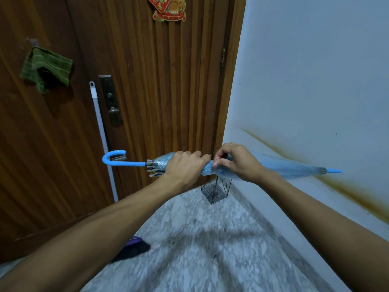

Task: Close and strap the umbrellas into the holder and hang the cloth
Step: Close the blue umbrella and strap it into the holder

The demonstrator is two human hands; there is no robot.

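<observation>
Blue, translucent umbrella [280, 165], folded, held level in front of the person with its long axis running left to right. The left hand [183, 167] is wrapped around the bundled canopy just beside the rib tips [152, 167]; the right hand [235, 161] pinches the canopy fabric between thumb and fingers [215, 165], touching the left hand's fingertips. The curved handle [113, 158] points left toward the wooden door [157, 91]; the ferrule tip [334, 171] points right, close against the pale wall [315, 70], which carries a brown streak [347, 190].

Below the hands, in the corner where door and wall meet, a black wire holder [214, 191] stands upright on the marble floor [200, 249]. A white pole [103, 140] leans against the door left of the lock plate [110, 100], passing behind the handle. A green cloth [47, 69] hangs on the door at upper left. A dark purple object [132, 248] lies on the floor beside the left forearm; its kind cannot be told.
</observation>
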